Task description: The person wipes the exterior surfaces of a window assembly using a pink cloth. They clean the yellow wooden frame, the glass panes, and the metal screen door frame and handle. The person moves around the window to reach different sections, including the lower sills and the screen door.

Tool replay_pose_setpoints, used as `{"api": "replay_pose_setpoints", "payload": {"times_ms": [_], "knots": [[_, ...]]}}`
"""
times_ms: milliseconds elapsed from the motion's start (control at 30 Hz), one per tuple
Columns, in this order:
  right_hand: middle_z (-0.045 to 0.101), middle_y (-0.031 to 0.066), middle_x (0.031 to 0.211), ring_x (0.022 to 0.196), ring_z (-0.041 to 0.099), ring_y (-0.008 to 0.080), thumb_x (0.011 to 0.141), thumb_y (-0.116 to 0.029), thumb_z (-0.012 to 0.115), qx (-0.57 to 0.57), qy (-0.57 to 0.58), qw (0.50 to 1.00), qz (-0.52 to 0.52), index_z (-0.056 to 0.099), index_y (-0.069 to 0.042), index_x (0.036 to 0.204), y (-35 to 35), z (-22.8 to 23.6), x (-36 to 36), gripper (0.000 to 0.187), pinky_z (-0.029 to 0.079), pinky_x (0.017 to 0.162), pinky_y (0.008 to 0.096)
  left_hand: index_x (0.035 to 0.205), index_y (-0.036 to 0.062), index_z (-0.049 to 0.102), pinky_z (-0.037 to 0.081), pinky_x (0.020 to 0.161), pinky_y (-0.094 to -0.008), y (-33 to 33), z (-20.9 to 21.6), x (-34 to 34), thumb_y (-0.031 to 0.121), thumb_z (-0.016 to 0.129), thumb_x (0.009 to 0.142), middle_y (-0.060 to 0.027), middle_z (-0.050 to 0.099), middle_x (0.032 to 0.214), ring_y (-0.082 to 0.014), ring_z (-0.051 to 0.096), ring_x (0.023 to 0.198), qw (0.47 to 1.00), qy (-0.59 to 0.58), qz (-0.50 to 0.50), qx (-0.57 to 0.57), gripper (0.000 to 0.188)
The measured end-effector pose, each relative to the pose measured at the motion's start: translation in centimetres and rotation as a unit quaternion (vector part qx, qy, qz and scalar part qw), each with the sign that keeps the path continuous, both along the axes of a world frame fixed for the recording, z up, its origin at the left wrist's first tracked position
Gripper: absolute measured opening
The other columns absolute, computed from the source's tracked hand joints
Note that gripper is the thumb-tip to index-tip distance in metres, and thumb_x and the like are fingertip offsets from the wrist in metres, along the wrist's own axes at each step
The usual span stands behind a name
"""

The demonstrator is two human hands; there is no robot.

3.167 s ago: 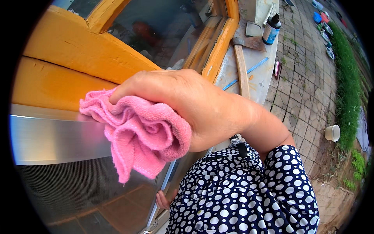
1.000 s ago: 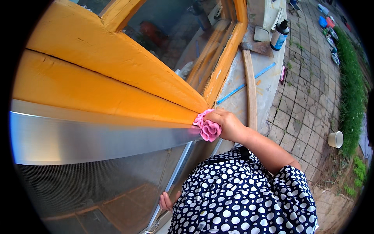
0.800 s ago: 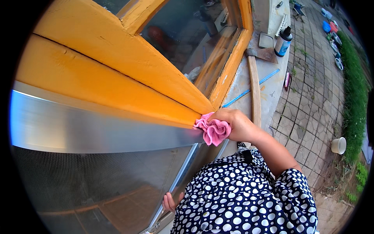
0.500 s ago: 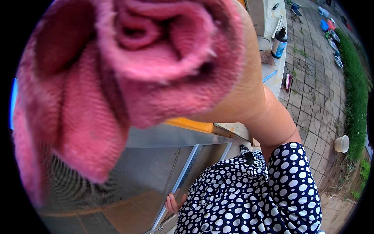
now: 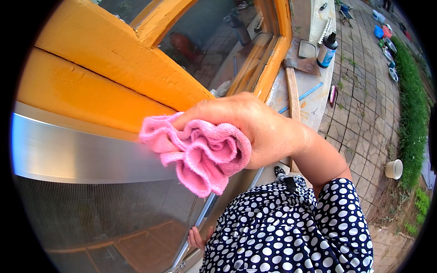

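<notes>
My right hand (image 5: 241, 123) is closed on a bunched pink cloth (image 5: 205, 157), whose folds spread out below the fingers. The cloth is in front of the silver metal band (image 5: 82, 150) of a screen door, just under the yellow wooden frame (image 5: 95, 91); whether it touches the metal I cannot tell. Lower down, my left hand (image 5: 198, 237) has its fingers curled round the door's metal edge strip (image 5: 189, 243); its palm and thumb are mostly hidden. Dark mesh (image 5: 104, 214) fills the door below the band.
A windowpane (image 5: 205, 45) sits in the yellow frame. On the ledge to the right are an axe (image 5: 293, 91), a blue strip (image 5: 310, 93), a dark pump bottle (image 5: 327, 50) and a small square dish (image 5: 307, 49). A white bucket (image 5: 393, 169) stands on the paving beside grass.
My right hand has moved the pink cloth down and away from close before the view, over to the door's metal band. The yellow frame and axe now show. My left hand stays at the edge.
</notes>
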State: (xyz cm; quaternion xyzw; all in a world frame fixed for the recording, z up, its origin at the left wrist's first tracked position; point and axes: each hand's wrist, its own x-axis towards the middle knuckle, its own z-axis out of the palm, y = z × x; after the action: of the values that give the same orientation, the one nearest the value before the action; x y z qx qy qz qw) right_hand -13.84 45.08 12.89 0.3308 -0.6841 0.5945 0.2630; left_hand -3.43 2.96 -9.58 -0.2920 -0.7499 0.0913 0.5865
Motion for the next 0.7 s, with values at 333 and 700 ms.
{"api": "replay_pose_setpoints", "payload": {"times_ms": [333, 700], "knots": [[0.070, 0.0136, 0.098, 0.092, 0.069, 0.0316, 0.069, -0.017, 0.085, 0.032, -0.212, 0.976, -0.038, 0.066, -0.005, 0.114, 0.3, -10.6, 2.3, 0.050, 0.054, 0.080, 0.0357, 0.109, 0.0314, 0.070, 0.049, 0.087, -0.0491, 1.6, 2.2, 1.0, 0.038, 0.056, 0.098, -0.0211, 0.069, 0.112, -0.0358, 0.063, 0.104, 0.997, -0.076, -0.004, -0.015, 0.019], [0.071, 0.0163, 0.090, 0.089, 0.070, 0.0335, 0.072, -0.017, 0.078, 0.087, -0.307, 0.946, -0.062, 0.067, -0.006, 0.108, 1.2, -16.0, 3.5, 0.039, 0.055, 0.079, 0.0379, 0.102, 0.0268, 0.069, 0.045, 0.095, -0.0537, 1.7, 1.6, 2.0, 0.030, 0.062, 0.096, -0.0246, 0.063, 0.123, -0.0387, 0.058, 0.114, 0.989, -0.148, 0.016, 0.013, 0.009]]}}
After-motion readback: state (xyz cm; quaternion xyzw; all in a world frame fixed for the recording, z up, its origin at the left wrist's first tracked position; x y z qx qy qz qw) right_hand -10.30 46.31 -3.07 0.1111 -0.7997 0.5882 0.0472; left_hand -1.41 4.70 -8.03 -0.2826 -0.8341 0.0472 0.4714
